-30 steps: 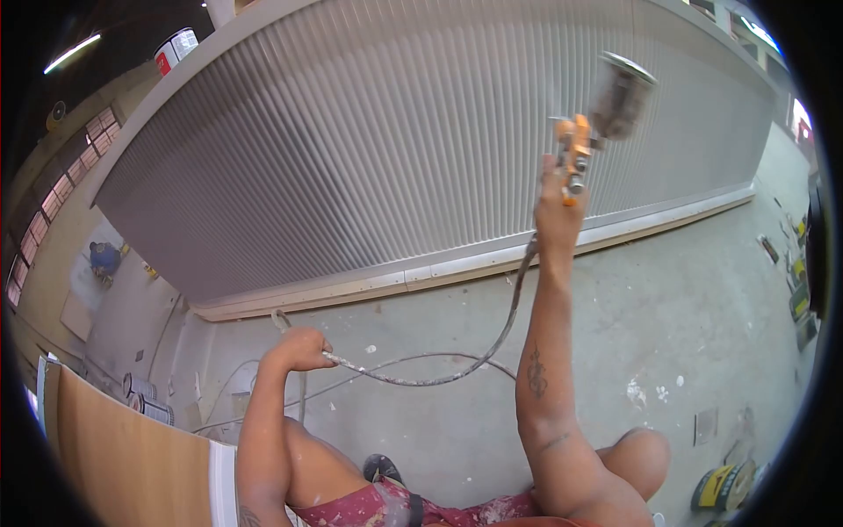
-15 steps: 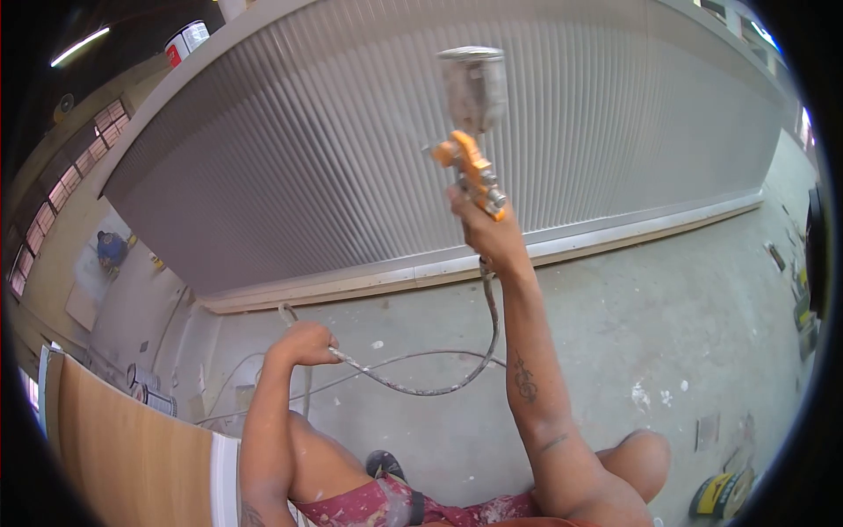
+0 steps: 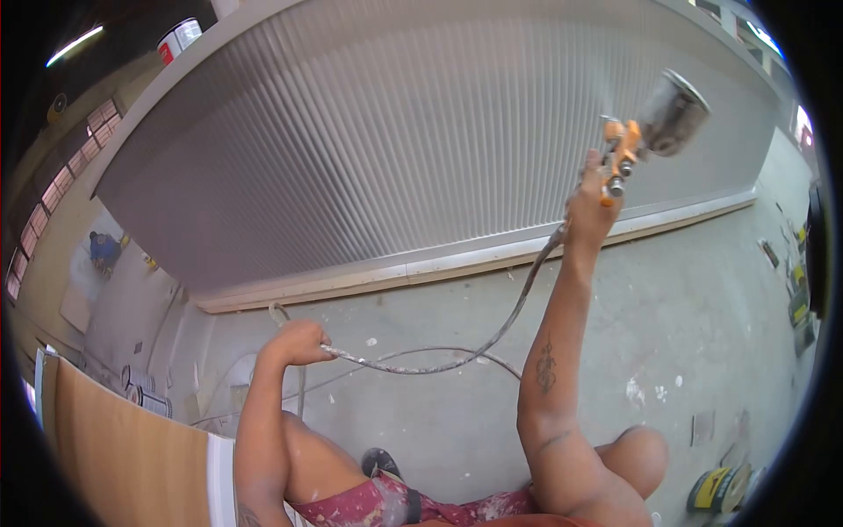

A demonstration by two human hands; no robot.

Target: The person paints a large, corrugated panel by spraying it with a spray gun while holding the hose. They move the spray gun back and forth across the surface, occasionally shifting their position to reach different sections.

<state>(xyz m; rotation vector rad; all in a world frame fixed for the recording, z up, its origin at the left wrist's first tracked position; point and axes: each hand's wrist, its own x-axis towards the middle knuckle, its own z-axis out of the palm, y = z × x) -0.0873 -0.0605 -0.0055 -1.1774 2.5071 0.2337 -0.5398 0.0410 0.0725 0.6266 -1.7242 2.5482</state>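
My right hand (image 3: 593, 211) is wrapped round the grip of a spray gun (image 3: 621, 154) with orange parts. A metal paint cup (image 3: 674, 114) sits on the gun, tilted to the right. The gun is held in front of a ribbed grey panel (image 3: 395, 149), apart from its surface. From the base of the grip a paint-spattered air hose (image 3: 518, 307) curves down and left. My left hand (image 3: 303, 342), lower left, is closed round that hose, part of which loops out behind the hand.
A wooden base strip (image 3: 351, 289) runs under the panel along the floor. A wood-faced board (image 3: 132, 439) stands at lower left, with cans (image 3: 149, 400) behind it. A yellow-labelled can (image 3: 718, 492) is at lower right. Another person (image 3: 105, 250) is low down at far left.
My right hand has swung the spray gun to the right across the panel, and its cup now leans right instead of standing upright. The hose has stretched rightward; my left hand stays nearly in place.
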